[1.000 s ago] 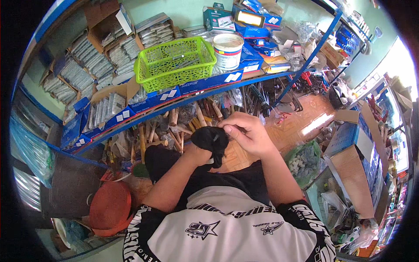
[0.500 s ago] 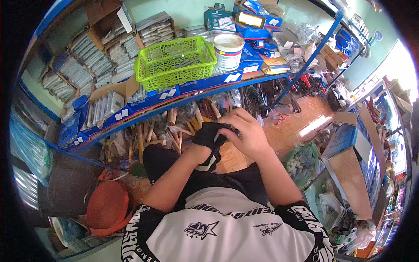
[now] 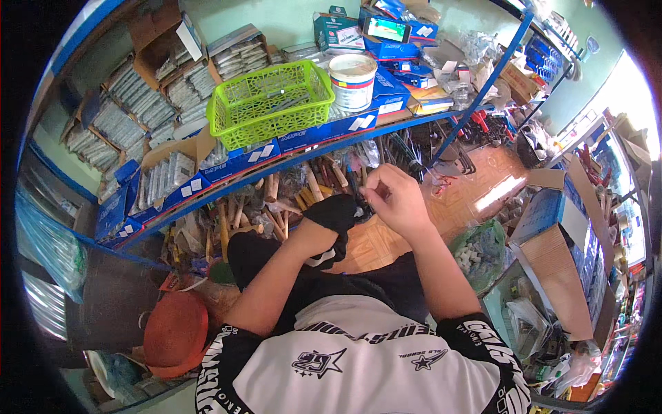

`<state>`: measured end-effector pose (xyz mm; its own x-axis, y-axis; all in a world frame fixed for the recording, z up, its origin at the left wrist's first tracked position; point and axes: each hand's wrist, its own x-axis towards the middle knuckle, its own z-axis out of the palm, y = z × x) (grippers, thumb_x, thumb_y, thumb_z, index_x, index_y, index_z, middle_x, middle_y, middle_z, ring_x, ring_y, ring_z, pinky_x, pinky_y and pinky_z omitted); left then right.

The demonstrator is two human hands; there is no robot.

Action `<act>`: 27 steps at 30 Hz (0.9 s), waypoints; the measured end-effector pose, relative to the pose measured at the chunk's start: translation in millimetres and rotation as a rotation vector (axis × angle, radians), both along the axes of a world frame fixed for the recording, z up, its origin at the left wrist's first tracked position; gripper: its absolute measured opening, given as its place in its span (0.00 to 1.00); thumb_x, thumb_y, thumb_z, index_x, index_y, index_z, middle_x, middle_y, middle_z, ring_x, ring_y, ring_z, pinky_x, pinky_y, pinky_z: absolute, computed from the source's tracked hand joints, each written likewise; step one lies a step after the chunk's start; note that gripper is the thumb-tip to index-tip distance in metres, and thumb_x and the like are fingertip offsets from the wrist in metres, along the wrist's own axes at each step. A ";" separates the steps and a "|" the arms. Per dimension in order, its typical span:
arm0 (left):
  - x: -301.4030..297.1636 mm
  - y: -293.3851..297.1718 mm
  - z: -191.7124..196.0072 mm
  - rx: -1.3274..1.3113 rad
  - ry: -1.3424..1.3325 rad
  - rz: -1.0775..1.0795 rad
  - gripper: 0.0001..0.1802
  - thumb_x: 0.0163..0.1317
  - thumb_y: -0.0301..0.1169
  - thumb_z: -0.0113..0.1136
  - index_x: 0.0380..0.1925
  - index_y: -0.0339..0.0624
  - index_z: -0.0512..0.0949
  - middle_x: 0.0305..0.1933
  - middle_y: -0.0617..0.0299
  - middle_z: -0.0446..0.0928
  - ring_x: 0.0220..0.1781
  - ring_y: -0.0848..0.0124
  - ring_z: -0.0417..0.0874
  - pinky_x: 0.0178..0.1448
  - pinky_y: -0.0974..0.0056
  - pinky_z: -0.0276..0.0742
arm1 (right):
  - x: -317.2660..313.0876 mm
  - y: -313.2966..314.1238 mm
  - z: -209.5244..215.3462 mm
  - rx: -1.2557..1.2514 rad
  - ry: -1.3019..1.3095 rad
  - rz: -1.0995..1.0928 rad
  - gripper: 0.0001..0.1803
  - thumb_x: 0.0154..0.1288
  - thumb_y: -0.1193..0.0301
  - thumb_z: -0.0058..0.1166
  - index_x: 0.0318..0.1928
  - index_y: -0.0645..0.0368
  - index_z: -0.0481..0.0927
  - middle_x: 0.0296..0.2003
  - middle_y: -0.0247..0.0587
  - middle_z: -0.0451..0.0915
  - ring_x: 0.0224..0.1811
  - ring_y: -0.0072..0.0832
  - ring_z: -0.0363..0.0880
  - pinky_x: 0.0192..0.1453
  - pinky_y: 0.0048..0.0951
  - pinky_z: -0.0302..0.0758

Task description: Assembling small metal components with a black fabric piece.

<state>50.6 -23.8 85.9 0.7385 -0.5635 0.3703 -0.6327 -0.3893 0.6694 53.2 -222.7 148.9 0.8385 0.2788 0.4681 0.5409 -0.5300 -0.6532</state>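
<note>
My left hand wears a black glove and is held above my lap, its fingers pointing right. The dark fabric blends together, so how those fingers are bent is hard to see. Just right of it, my bare right hand is raised with its fingers curled in and the thumb close to them. Its fingertips are near the glove's finger end; whatever they may pinch there is too small or hidden to make out.
Ahead, a blue-framed shelf holds a green basket, a white bucket and a lit phone screen. Wooden handles crowd beneath. An open cardboard box stands right, by a green bag; a red round container sits left.
My right hand has drawn back slightly to the right from the glove's fingers and curled more. My gloved left hand stays almost in place. The view has shifted a little.
</note>
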 end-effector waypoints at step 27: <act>-6.9 -17.2 0.6 -0.128 -0.224 0.239 0.08 0.56 0.27 0.58 0.36 0.37 0.79 0.35 0.52 0.80 0.37 0.56 0.82 0.42 0.59 0.77 | -27.2 -1.0 -12.4 0.109 -0.050 0.115 0.15 0.50 0.83 0.66 0.41 0.61 0.82 0.37 0.42 0.81 0.32 0.26 0.83 0.37 0.24 0.81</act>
